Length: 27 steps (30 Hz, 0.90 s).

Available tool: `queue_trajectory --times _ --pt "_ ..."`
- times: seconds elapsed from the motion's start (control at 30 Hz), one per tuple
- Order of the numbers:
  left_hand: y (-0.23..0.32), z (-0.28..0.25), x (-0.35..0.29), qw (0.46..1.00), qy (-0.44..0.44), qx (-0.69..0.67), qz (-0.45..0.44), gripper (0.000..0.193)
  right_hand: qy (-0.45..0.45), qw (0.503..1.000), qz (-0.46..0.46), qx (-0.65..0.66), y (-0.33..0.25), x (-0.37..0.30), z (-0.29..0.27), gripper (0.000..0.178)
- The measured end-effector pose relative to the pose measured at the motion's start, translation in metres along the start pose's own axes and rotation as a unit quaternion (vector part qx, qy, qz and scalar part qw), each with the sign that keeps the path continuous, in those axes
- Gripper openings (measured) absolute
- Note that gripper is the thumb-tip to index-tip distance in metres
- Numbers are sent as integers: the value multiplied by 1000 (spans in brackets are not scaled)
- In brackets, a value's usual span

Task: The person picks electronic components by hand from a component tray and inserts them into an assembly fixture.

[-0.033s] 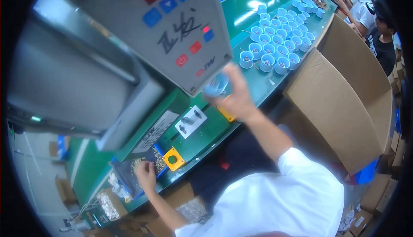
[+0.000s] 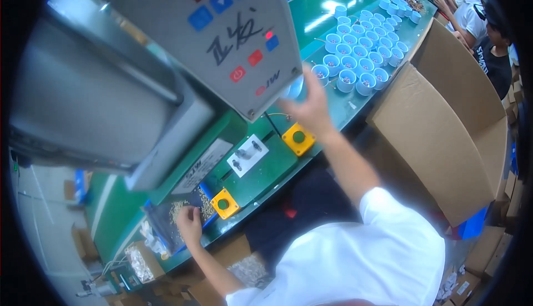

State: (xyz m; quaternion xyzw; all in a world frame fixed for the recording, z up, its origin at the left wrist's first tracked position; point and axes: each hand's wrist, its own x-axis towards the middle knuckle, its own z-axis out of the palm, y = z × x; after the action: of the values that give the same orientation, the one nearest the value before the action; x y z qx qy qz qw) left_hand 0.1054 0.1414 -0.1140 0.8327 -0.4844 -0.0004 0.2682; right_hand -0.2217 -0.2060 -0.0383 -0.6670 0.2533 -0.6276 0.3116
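My right hand [image 2: 312,107] is beside the lower right corner of a machine's grey control box [image 2: 244,78]. It is closed on a light blue cup [image 2: 296,88], which the box mostly hides. My left hand [image 2: 190,224] rests low over a blue-rimmed tray [image 2: 160,221] of small brass-coloured parts [image 2: 205,207]. Its fingers are curled together, and anything between them is hidden. Between my hands, a white plate with dark fixtures [image 2: 247,156] sits on the green machine base. One yellow button box [image 2: 225,204] is close to my left hand, another [image 2: 298,138] below my right.
Many light blue cups [image 2: 347,78] with small contents stand grouped on the green bench [image 2: 338,109]. Large open cardboard cartons [image 2: 438,134] flank the bench on the right. Two people [image 2: 469,17] work at its far end. A bulky grey machine housing [image 2: 94,95] fills the left.
My right hand has moved slightly up and right with the blue cup, further behind the control box's corner. The right yellow button box is now uncovered. My left hand stays put.
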Motion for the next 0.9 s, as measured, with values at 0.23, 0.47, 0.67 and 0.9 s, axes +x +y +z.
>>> queue_trajectory --times 0.23,0.47,0.67,0.9 --pt "3 9 12 999 -19 -32 -18 9 -159 918 147 -334 183 108 18 72" --pt "-8 4 0 992 -32 -59 -103 10 -211 828 -11 -519 134 67 -36 69" --pt "-11 8 6 993 -31 -63 -96 9 -276 758 -51 -589 89 20 -76 48" --pt "-5 10 10 993 -18 -76 -90 9 -177 822 -71 -536 51 -24 -83 43"
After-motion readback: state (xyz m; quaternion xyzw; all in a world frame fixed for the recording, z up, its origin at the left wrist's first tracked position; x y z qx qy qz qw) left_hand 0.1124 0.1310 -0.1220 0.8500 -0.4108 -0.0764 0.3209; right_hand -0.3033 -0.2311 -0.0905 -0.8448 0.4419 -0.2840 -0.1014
